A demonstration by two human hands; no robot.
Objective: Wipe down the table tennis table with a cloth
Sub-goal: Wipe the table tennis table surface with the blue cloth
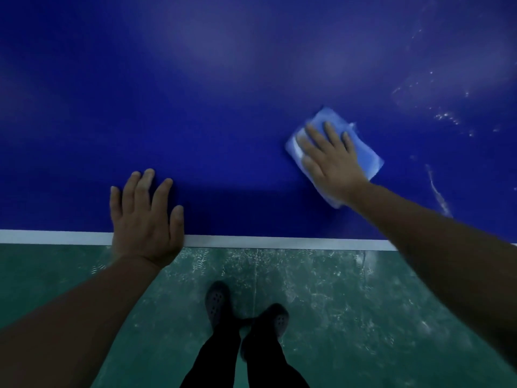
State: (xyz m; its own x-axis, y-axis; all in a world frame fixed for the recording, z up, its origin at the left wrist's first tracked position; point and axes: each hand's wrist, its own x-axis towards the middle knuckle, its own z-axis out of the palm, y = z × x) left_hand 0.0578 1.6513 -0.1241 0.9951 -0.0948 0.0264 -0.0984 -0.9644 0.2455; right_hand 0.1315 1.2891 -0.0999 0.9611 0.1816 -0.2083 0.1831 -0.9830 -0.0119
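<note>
Near the tabletop's (pixel 223 93) front edge, the right hand (pixel 333 158) presses flat, fingers straight, on the folded light-blue cloth (pixel 363 155) lying on the blue surface. Well apart, the left hand (pixel 145 217) rests open-palmed across the white edge line (pixel 279 242). Wet streaks (pixel 439 191) glisten toward the right edge.

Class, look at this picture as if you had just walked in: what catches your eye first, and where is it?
First comes the light blue cloth, folded flat on the deep blue table at right, with the right hand pressing on it, fingers spread. Next, the left hand rests flat at the table's near edge, across the white border line. Wet streaks glisten on the surface to the right of the cloth.
</note>
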